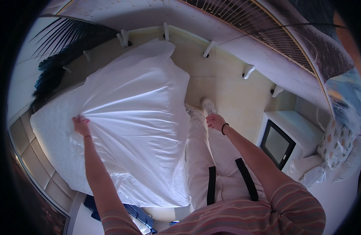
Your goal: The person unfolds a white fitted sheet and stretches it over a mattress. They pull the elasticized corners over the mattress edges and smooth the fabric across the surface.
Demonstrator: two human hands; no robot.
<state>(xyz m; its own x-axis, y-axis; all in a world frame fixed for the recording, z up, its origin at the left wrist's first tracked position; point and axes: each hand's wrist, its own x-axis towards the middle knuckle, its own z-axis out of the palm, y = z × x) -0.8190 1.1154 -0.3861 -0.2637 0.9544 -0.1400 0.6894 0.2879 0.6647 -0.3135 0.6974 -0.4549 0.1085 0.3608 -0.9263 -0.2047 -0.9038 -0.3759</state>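
A white sheet (139,117) lies spread over part of a bed, its folds fanning out from my left hand (81,124), whose fingers pinch the cloth. Beneath it shows a white quilted mattress or pad (51,132), uncovered towards the padded headboard. The far part of the sheet hangs loose near the floor. My right hand (216,121) is raised above my white trousers and a white shoe (208,105), away from the sheet, its fingers curled; nothing is seen in it.
A white cabinet with a dark-framed door (277,142) stands at the right, with pillows (337,144) beyond it. Short white legs or brackets (209,48) line the far wall. The beige padded headboard (36,158) is at the left. Dark blue items (139,216) lie below the bed's near edge.
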